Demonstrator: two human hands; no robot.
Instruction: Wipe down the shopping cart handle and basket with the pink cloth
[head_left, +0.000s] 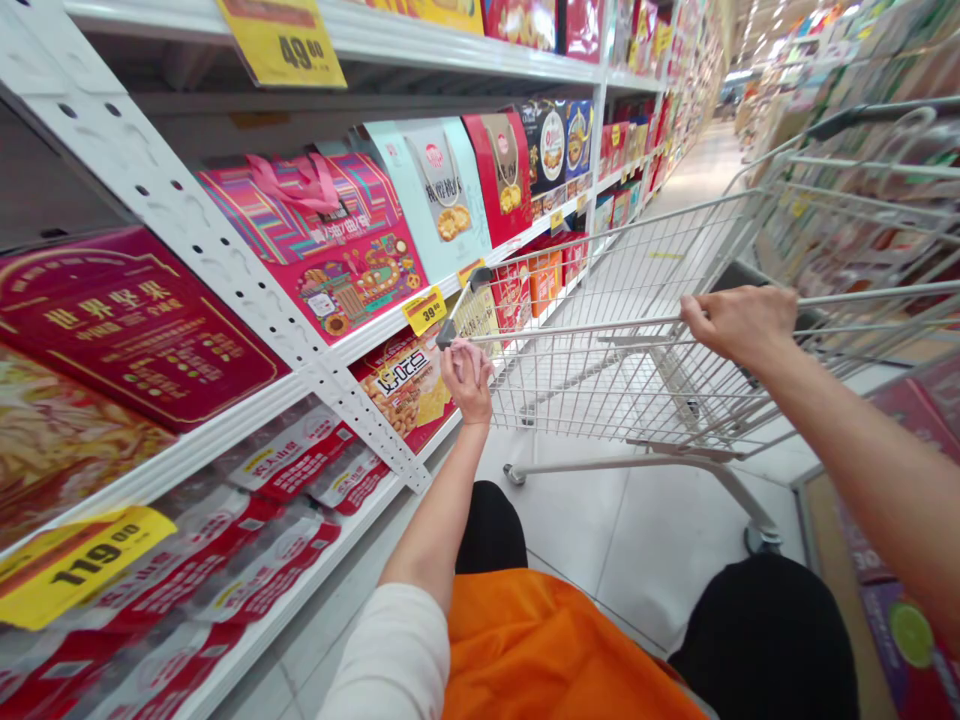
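A metal shopping cart stands in a store aisle in front of me, its basket empty. My left hand is wrapped round the cart's handle bar near its grey left end. My right hand grips the same bar further right, fingers curled over it. Both arms reach forward from above my orange apron.
White shelving on the left carries red and pink gift boxes, red packets and yellow price tags. More boxed goods stand at the right. The tiled aisle floor runs ahead.
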